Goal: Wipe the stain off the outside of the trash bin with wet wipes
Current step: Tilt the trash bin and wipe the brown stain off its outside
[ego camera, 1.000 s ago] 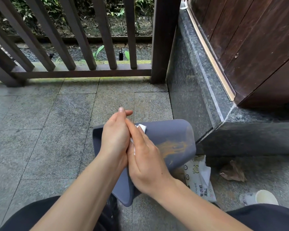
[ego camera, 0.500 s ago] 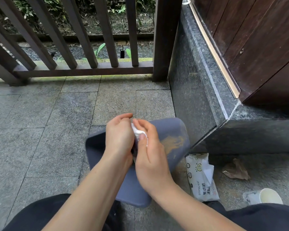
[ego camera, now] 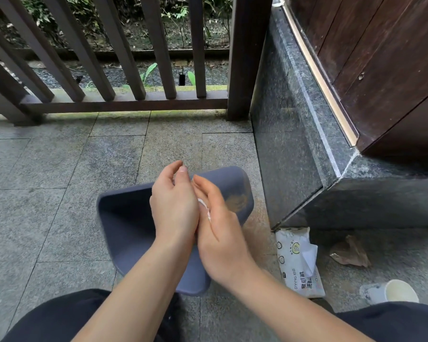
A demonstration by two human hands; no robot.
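I see a blue-grey plastic trash bin (ego camera: 124,218) lying on its side on the rough grey stone floor (ego camera: 47,193). Its smooth wall has rounded corners, and a smeared brown stain (ego camera: 237,203) sits on the side facing up, near the far end. My left hand (ego camera: 174,206) and right hand (ego camera: 220,233) are pressed close together just over the bin. A small bit of white wet wipe (ego camera: 204,208) peeks out between them. Both hands are curled around it, gripping it together. The wipe is near the stain but not on it. To the right, on the floor, lies a soft white pack of wipes (ego camera: 298,265) with one sheet poking out. A crumpled brown leaf (ego camera: 350,253) and a paper cup (ego camera: 391,293) lie past it. A dark polished stone step (ego camera: 294,144) stands beside the bin.
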